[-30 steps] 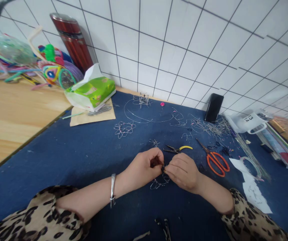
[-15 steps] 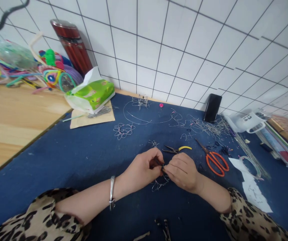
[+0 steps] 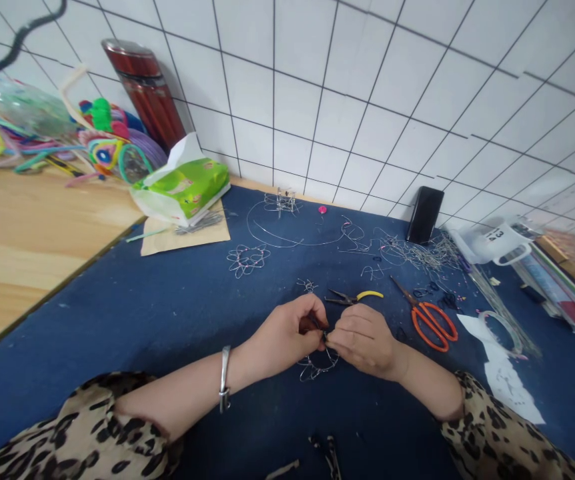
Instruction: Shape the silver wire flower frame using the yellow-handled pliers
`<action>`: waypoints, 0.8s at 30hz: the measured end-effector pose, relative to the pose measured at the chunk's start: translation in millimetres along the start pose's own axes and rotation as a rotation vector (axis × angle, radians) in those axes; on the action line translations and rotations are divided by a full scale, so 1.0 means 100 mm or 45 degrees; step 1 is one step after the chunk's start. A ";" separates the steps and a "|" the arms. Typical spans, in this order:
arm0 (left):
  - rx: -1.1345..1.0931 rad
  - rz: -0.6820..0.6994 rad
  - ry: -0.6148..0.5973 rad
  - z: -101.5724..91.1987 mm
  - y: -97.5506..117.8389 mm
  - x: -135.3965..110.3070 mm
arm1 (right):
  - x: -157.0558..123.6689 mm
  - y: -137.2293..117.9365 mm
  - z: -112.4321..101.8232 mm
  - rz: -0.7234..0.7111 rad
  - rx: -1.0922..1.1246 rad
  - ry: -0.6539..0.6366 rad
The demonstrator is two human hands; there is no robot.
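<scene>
My left hand (image 3: 287,335) and my right hand (image 3: 365,341) meet over the blue table, fingertips almost touching. Both pinch the upper edge of a looped wire ring (image 3: 312,371), whose thin silver loops hang below the fingers. The exact spot they grip is hidden by the fingertips. Just beyond them lie a small wire flower (image 3: 307,286) and pliers (image 3: 352,297) with a yellow handle. Orange-handled scissors (image 3: 430,323) rest to the right of my right hand. A larger wire flower with pink beads (image 3: 248,260) lies farther off to the left.
A tangle of wire (image 3: 417,253) spreads below a leaning phone (image 3: 424,215). At the right are a white mug (image 3: 500,241), books and a torn paper (image 3: 507,380). Green tissues (image 3: 187,190) and a red thermos (image 3: 145,93) stand at the left, by the tiled wall.
My fingers have shifted only slightly, and the wire ring between them has tilted a little. Both hands keep their pinch; the other things lie where they were.
</scene>
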State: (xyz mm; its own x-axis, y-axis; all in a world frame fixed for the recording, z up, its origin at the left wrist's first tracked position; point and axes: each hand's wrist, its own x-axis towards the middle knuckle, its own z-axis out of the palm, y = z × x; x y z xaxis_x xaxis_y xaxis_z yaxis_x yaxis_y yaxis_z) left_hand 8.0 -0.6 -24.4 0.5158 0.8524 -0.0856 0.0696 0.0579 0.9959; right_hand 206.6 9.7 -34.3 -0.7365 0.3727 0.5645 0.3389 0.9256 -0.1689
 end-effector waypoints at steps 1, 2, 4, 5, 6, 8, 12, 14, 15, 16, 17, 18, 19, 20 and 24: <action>-0.015 -0.008 -0.009 -0.01 0.00 0.00 | 0.00 0.01 0.00 -0.013 0.027 -0.013; -0.028 -0.014 -0.015 -0.01 0.01 0.01 | 0.01 0.02 -0.01 -0.019 0.061 -0.018; -0.046 -0.029 -0.026 -0.02 0.01 0.01 | 0.03 0.03 -0.02 0.002 0.141 -0.021; -0.052 -0.036 -0.030 -0.02 0.01 0.01 | 0.05 0.03 -0.03 0.031 0.186 -0.015; -0.059 -0.043 -0.034 -0.02 0.01 0.02 | 0.06 0.02 -0.03 0.069 0.231 -0.008; -0.074 -0.051 -0.044 -0.03 0.00 0.02 | 0.10 0.01 -0.05 0.163 0.311 -0.001; -0.070 -0.060 -0.061 -0.04 -0.03 0.02 | 0.16 -0.03 -0.07 0.354 0.423 -0.023; -0.036 -0.059 -0.053 -0.05 -0.03 0.03 | 0.17 -0.05 -0.08 0.451 0.466 -0.032; -0.018 -0.054 -0.049 -0.06 -0.02 0.03 | 0.17 -0.05 -0.08 0.504 0.491 -0.034; -0.006 -0.048 -0.048 -0.07 -0.02 0.03 | 0.17 -0.06 -0.08 0.557 0.519 -0.038; -0.003 -0.041 -0.051 -0.07 -0.01 0.03 | 0.17 -0.06 -0.08 0.611 0.549 -0.044; -0.008 -0.035 -0.056 -0.08 0.00 0.03 | 0.16 -0.06 -0.08 0.661 0.580 -0.049; -0.018 -0.031 -0.067 -0.08 0.00 0.03 | 0.16 -0.06 -0.08 0.703 0.608 -0.054; -0.032 -0.030 -0.077 -0.09 0.01 0.03 | 0.15 -0.06 -0.08 0.735 0.631 -0.062; -0.024 -0.053 -0.096 -0.09 0.01 0.04 | 0.13 -0.06 -0.07 0.767 0.645 -0.057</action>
State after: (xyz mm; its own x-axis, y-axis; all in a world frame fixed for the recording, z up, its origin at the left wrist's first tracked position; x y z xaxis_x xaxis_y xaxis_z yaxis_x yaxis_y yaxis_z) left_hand 2.4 7.1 -23.7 0.5757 0.8076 -0.1279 0.0767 0.1024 0.9918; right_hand 199.4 8.5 -20.4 -0.5370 0.8123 0.2274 0.3873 0.4769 -0.7890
